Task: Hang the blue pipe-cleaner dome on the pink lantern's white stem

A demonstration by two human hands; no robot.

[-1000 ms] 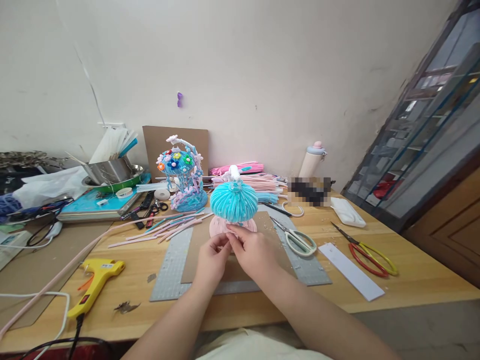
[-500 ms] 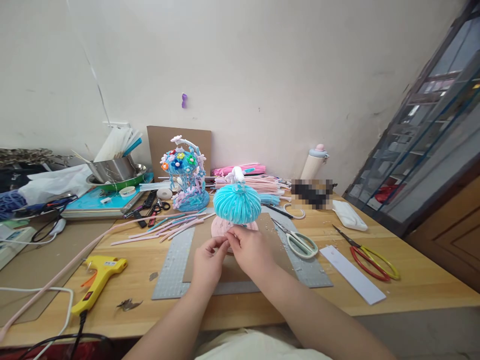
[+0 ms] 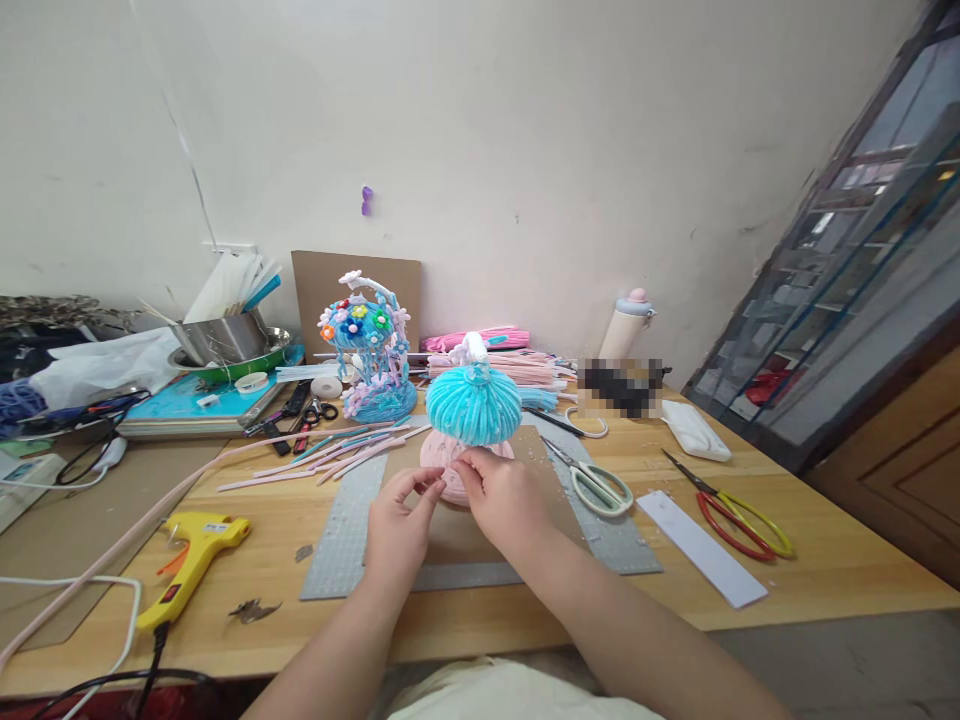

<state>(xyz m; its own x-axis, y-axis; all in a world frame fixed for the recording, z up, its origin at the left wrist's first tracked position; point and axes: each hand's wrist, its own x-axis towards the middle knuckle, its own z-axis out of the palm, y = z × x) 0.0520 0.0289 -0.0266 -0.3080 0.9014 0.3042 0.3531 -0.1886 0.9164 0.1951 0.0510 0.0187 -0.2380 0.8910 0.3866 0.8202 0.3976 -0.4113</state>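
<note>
1. Hands meet at the middle of the wooden table (image 3: 525, 620), where we work on a fuzzy ornament (image 3: 472, 405) with a blue dome over a pink base.
2. Our left hand (image 3: 397, 525) pinches its thumb and fingertips together just in front of the pink base; whether anything lies in the pinch we cannot tell.
3. Our right hand (image 3: 502, 495) presses its fingertips against the near side of the pink base, fingers curled on it.
4. The ornament stands upright on a brown cardboard sheet (image 3: 465, 535), which lies on a grey cutting mat (image 3: 337, 545).
5. Right of the mat lie white-handled scissors (image 3: 596, 480), a white paper strip (image 3: 701, 545) and red-and-yellow scissors (image 3: 739, 505).
6. At near left a yellow glue gun (image 3: 191, 555) rests on the table.
7. Loose pink and blue fuzzy sticks (image 3: 330, 455) lie left of the ornament, with a second blue flowered ornament (image 3: 371, 350) farther back.
</note>
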